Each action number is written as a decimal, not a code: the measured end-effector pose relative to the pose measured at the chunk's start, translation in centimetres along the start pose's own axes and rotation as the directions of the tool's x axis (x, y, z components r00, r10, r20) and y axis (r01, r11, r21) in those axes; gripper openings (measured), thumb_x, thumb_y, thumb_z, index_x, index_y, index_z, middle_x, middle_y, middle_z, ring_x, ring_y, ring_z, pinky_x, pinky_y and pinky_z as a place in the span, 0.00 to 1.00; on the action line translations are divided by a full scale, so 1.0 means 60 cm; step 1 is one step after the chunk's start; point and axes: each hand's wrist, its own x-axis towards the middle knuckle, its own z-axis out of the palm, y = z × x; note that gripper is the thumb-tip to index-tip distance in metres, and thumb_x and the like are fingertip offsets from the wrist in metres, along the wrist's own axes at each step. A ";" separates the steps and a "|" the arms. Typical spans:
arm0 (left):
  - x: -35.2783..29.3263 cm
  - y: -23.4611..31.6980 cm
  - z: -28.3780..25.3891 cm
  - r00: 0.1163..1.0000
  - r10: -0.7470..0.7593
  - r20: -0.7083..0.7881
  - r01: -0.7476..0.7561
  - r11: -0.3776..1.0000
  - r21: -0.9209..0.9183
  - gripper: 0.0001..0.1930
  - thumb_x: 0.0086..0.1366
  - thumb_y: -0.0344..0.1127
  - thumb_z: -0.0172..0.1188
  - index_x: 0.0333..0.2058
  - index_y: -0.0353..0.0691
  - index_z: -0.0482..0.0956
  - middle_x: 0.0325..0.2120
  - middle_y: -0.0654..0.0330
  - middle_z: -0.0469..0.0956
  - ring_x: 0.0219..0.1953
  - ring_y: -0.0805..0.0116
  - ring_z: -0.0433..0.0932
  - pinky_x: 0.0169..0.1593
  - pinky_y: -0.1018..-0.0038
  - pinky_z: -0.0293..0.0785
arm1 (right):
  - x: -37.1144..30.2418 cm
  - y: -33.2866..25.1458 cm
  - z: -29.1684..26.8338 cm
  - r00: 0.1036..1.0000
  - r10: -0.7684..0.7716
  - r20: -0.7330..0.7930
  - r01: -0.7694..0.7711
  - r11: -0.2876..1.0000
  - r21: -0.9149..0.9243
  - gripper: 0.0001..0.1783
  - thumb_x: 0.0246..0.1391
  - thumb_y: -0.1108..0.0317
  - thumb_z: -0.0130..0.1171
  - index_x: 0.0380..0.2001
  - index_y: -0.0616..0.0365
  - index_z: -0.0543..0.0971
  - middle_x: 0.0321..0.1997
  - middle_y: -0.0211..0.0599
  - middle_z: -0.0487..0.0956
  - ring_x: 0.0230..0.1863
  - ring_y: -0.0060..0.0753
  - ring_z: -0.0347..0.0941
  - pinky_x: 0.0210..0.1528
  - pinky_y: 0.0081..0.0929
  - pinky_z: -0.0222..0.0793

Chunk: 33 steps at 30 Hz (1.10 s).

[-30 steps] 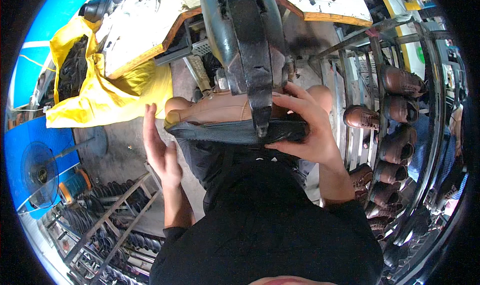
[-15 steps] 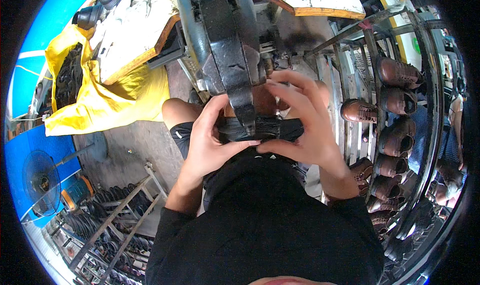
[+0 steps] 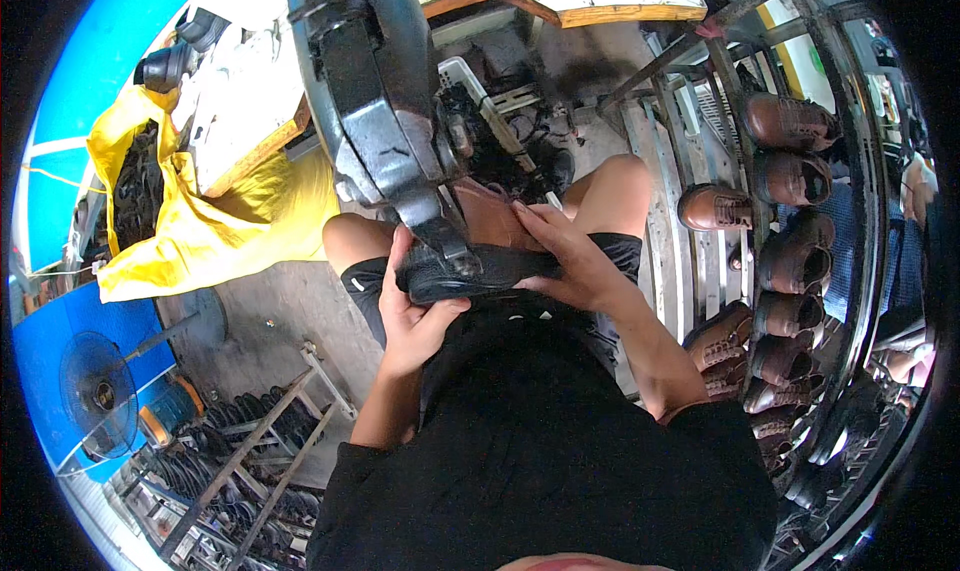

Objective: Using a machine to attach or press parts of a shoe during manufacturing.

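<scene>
Workshop floor (image 3: 275,341) spreads around the machine (image 3: 370,121). Below its tip, fingers of the left hand (image 3: 412,333) and right hand (image 3: 580,267) grasp the shoe (image 3: 515,265) at either end. It looks light, its black sole (image 3: 430,283) probably stiff, its brown upper (image 3: 492,217) softer; the sole's edges should hold best. Whether the tip presses is unclear; machine and fingers hide much of the upper. Brown shoes (image 3: 716,209) right of the machine partly overlap.

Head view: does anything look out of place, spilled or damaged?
Nothing plainly spilled or damaged stands out. The left hand and right hand hold the shoe under the machine; only the yellow sack, sagging open beside the table, seems untidy.
</scene>
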 end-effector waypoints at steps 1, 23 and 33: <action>0.006 0.008 0.002 0.999 -0.004 0.041 0.000 0.996 0.087 0.52 0.57 0.17 0.71 0.73 0.32 0.46 0.61 0.50 0.70 0.60 0.61 0.75 0.63 0.64 0.72 | -0.001 -0.002 0.000 1.000 0.013 -0.016 -0.012 0.999 0.035 0.56 0.44 0.68 0.77 0.74 0.55 0.57 0.68 0.52 0.64 0.68 0.53 0.64 0.68 0.38 0.63; 0.055 0.023 0.031 0.962 0.069 0.264 -0.018 0.982 -0.188 0.53 0.54 0.24 0.77 0.72 0.30 0.50 0.72 0.49 0.56 0.71 0.61 0.61 0.68 0.65 0.65 | -0.029 -0.006 -0.080 0.995 -0.007 -0.099 0.000 0.997 -0.071 0.60 0.33 0.79 0.77 0.73 0.52 0.60 0.71 0.50 0.64 0.71 0.56 0.61 0.72 0.42 0.59; 0.062 0.032 0.054 0.985 0.078 0.155 -0.069 0.996 -0.059 0.51 0.55 0.27 0.77 0.71 0.31 0.53 0.69 0.52 0.63 0.66 0.61 0.69 0.65 0.64 0.68 | -0.043 0.003 -0.078 0.983 -0.065 -0.174 0.053 0.996 -0.071 0.55 0.40 0.76 0.75 0.73 0.48 0.62 0.68 0.50 0.66 0.68 0.56 0.64 0.70 0.42 0.62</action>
